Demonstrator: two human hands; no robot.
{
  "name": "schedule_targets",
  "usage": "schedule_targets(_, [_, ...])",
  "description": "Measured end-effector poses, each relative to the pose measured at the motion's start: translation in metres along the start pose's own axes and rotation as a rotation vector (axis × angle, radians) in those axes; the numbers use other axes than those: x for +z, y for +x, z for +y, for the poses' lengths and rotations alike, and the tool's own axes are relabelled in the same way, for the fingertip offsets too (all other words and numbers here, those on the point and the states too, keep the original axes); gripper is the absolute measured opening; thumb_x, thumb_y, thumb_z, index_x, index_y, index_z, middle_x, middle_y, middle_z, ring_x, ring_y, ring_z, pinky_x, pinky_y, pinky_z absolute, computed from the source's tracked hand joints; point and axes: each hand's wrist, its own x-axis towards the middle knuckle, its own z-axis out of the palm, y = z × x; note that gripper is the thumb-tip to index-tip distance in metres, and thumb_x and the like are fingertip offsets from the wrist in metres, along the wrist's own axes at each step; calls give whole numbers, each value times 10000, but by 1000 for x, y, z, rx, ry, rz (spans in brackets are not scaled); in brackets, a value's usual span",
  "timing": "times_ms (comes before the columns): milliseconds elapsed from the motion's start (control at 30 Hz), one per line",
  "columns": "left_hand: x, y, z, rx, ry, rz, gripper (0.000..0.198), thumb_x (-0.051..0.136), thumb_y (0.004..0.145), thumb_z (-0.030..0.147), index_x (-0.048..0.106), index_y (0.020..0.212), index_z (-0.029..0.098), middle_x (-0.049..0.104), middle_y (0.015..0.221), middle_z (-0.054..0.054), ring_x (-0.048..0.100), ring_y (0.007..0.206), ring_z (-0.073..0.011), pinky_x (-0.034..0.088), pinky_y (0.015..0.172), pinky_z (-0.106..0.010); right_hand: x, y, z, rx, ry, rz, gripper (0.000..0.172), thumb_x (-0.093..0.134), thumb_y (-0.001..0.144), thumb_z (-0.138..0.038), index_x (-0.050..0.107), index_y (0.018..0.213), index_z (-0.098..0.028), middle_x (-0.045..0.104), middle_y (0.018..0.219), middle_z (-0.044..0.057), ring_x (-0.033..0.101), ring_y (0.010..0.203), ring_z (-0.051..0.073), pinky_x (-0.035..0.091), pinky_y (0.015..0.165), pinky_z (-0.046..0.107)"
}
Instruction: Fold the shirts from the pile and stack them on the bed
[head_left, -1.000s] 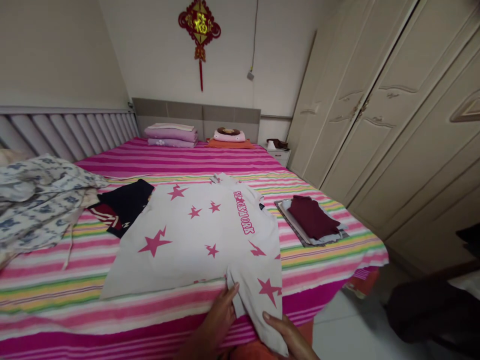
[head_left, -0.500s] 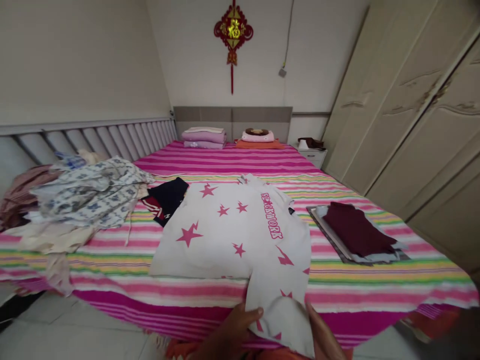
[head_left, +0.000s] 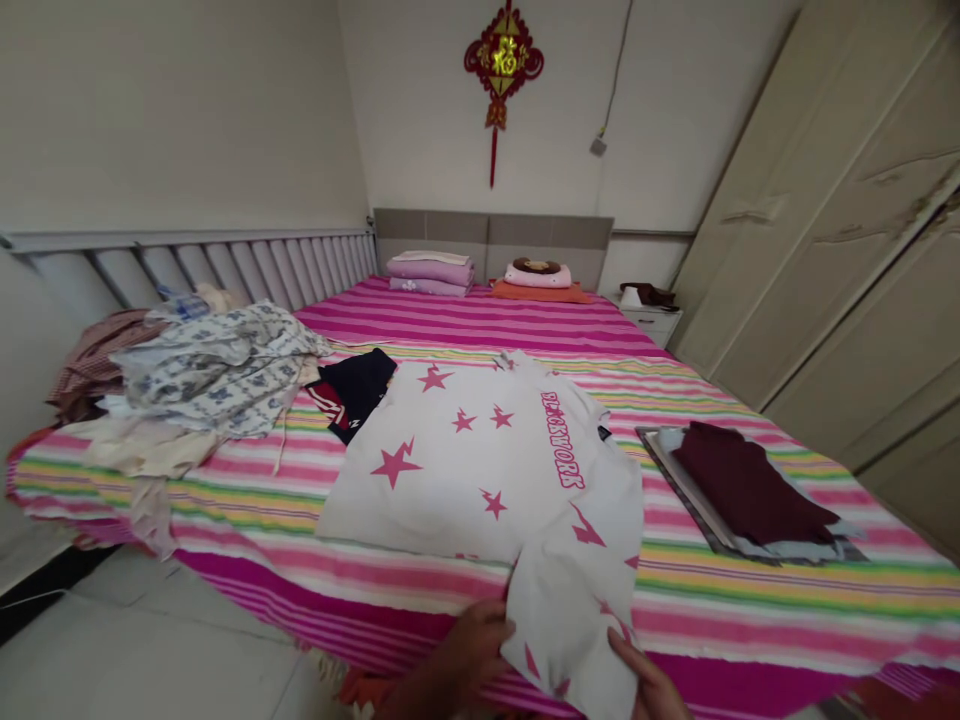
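Observation:
A white T-shirt [head_left: 487,460] with pink stars and pink lettering lies spread flat on the striped bed [head_left: 262,510]. Its near sleeve hangs over the bed's front edge. My left hand [head_left: 469,650] grips that sleeve at its left edge, fingers curled round the cloth. At the sleeve's right edge my right hand [head_left: 649,685] pinches the cloth between thumb and fingers. Both hands are at the bottom of the view, partly cut off.
A heap of loose clothes [head_left: 202,375] lies at the bed's left, with a dark garment [head_left: 356,390] beside it. A folded stack topped by a maroon piece [head_left: 750,490] rests at the right. Folded bedding [head_left: 431,272] and a pillow [head_left: 536,280] sit by the headboard. Wardrobe doors [head_left: 847,230] line the right wall.
The view has swung left, showing more of the clothes heap and floor. Both hands have kept hold of the sleeve and lifted and pulled it toward me.

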Motion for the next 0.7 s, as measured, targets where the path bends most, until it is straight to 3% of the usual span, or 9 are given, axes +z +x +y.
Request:
schedule_targets(100, [-34, 4, 32, 113, -88, 133, 308, 766, 643, 277, 657, 906, 159, 728, 1037, -144, 680, 1038, -276, 473, 989, -430, -13, 1, -12, -53, 20, 33, 600, 713, 654, -613, 715, 1082, -192, 701, 1189, 143, 574, 1221, 360, 411, 1076, 508])
schedule_targets(200, [-71, 0, 70, 207, -226, 449, 230, 716, 719, 243, 646, 914, 144, 700, 1071, -169, 652, 1104, -264, 468, 1023, -400, -20, 8, -25, -85, 42, 81, 565, 709, 640, -642, 728, 992, -200, 730, 1120, 141, 595, 1190, 370, 419, 1052, 544])
schedule_targets(300, [-99, -9, 105, 268, -346, 725, 120, 672, 797, 206, 636, 906, 168, 687, 971, -113, 663, 1062, -217, 485, 998, -332, -17, 15, -30, -43, 49, 101, 474, 768, 604, -559, 730, 889, -181, 761, 1006, 142, 622, 1148, 374, 418, 1046, 551])
schedule_targets(400, [-113, -16, 132, 270, -409, 762, 58, 655, 836, 202, 606, 857, 180, 658, 818, -46, 692, 819, -146, 546, 849, -263, -5, 19, -27, -5, 41, 82, 468, 812, 561, -503, 727, 854, -148, 764, 949, 165, 626, 1141, 376, 414, 1054, 533])
schedule_targets(533, [-114, -17, 152, 291, -486, 740, 117, 680, 822, 193, 568, 851, 173, 617, 675, 22, 618, 547, -88, 547, 591, -199, 12, 14, -20, -5, 59, 55, 483, 777, 632, -494, 724, 927, -115, 756, 978, 184, 644, 1123, 348, 428, 1046, 506])
schedule_targets(600, [-111, -17, 157, 320, -505, 739, 110, 672, 824, 168, 579, 884, 172, 610, 632, 42, 590, 494, -72, 520, 536, -171, 16, 8, -20, 9, 100, 53, 413, 766, 677, -422, 720, 941, -108, 760, 974, 171, 675, 1069, 324, 448, 1030, 485])
schedule_targets(700, [-109, -20, 164, 391, -505, 733, 159, 627, 849, 139, 600, 1001, 176, 635, 633, 45, 606, 507, -78, 542, 573, -179, 17, -4, -24, 46, 115, 75, 385, 731, 743, -374, 711, 1005, -93, 759, 977, 171, 709, 990, 306, 488, 986, 473])
